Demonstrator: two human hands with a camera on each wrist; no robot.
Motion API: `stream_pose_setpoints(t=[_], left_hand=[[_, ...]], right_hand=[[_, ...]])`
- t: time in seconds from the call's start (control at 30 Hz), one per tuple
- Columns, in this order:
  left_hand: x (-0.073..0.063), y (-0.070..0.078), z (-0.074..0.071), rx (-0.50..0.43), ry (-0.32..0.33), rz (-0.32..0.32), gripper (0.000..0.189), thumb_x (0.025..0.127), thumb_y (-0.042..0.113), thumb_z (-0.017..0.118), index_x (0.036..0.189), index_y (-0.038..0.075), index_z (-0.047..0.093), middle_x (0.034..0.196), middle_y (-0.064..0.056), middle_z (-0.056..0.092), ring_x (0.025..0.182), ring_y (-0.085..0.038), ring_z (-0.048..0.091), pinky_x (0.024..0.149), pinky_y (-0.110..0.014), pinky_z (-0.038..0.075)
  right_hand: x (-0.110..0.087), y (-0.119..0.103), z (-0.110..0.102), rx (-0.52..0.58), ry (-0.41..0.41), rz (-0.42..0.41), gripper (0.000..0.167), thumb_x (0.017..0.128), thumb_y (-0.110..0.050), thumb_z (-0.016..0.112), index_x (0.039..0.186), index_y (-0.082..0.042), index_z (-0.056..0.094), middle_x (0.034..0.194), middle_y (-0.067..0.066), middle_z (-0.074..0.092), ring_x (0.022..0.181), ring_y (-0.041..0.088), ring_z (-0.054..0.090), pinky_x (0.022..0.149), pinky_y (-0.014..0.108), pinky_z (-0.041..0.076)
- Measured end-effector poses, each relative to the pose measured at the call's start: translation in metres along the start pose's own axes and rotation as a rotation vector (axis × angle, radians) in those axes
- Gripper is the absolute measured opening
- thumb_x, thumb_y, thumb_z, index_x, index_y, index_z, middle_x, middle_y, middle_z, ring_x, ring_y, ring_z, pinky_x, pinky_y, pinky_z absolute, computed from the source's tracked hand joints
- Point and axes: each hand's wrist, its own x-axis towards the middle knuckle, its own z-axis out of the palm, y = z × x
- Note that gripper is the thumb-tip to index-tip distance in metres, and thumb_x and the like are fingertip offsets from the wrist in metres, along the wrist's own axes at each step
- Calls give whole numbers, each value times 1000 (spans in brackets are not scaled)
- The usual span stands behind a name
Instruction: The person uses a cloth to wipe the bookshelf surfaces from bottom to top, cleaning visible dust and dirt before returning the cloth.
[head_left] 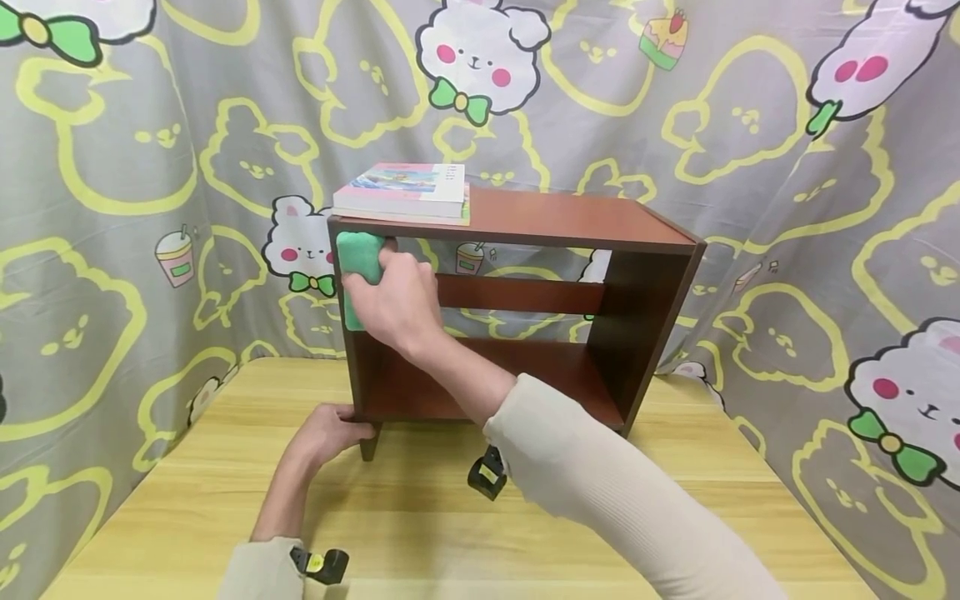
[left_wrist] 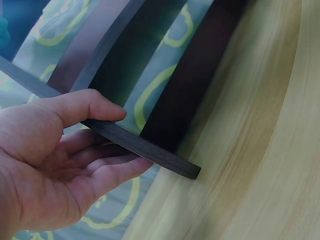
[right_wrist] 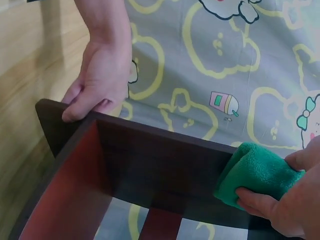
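A small dark brown wooden shelf (head_left: 525, 379) stands on the table. My right hand (head_left: 401, 304) holds a folded green cloth (head_left: 360, 254) against the upper part of the shelf's left side panel. In the right wrist view the green cloth (right_wrist: 255, 172) wraps over that panel's edge, with the right fingers (right_wrist: 257, 200) pinching it. Low at the same panel, my left hand (head_left: 326, 433) grips the left front leg (head_left: 368, 446). The left wrist view shows the left thumb (left_wrist: 100, 106) on one face of the panel (left_wrist: 150, 150) and the fingers on the other.
A short stack of books (head_left: 405, 190) lies on the left of the shelf's top. The shelf stands on a light wooden table (head_left: 450, 533). Patterned grey curtains (head_left: 225, 167) hang behind and on both sides. Black wrist devices (head_left: 322, 567) sit at the sleeves.
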Motion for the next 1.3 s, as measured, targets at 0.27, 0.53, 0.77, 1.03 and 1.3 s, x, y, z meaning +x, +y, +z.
stream_pose_setpoints(t=[0.27, 0.53, 0.77, 1.03, 1.3], left_hand=[[-1, 2, 0, -7, 2, 7, 33, 79, 17, 74, 109, 3, 78, 104, -11, 77, 93, -21, 64, 76, -34, 51], [0, 1, 0, 3, -3, -4, 33, 80, 20, 74, 110, 5, 78, 105, -10, 77, 97, -22, 64, 80, -36, 52], [0, 3, -1, -5, -2, 8, 30, 81, 20, 75, 105, 4, 79, 100, -10, 77, 93, -21, 63, 78, -35, 51], [0, 0, 0, -24, -7, 10, 26, 82, 19, 74, 103, 5, 80, 99, -8, 78, 96, -22, 62, 79, -35, 51], [0, 0, 0, -34, -4, 39, 28, 82, 18, 75, 106, 4, 79, 102, -11, 78, 106, -29, 68, 88, -45, 55]], right_hand=[[1, 7, -1, -67, -27, -3, 27, 95, -35, 69, 84, -10, 67, 75, 2, 66, 68, 13, 63, 55, 21, 49], [-11, 35, 19, -35, -48, 0, 22, 93, -26, 66, 81, -9, 60, 64, 2, 59, 60, 15, 59, 52, 23, 45], [-32, 67, 49, 2, 5, 52, 14, 89, -22, 67, 80, -11, 68, 64, -1, 62, 63, 16, 60, 55, 24, 44], [-50, 90, 68, 26, -39, 165, 59, 90, -25, 70, 143, -4, 57, 92, 7, 76, 87, 24, 70, 68, 26, 54], [-60, 105, 78, 36, -40, 180, 41, 89, -25, 72, 127, -10, 70, 85, 2, 74, 81, 20, 69, 65, 25, 52]])
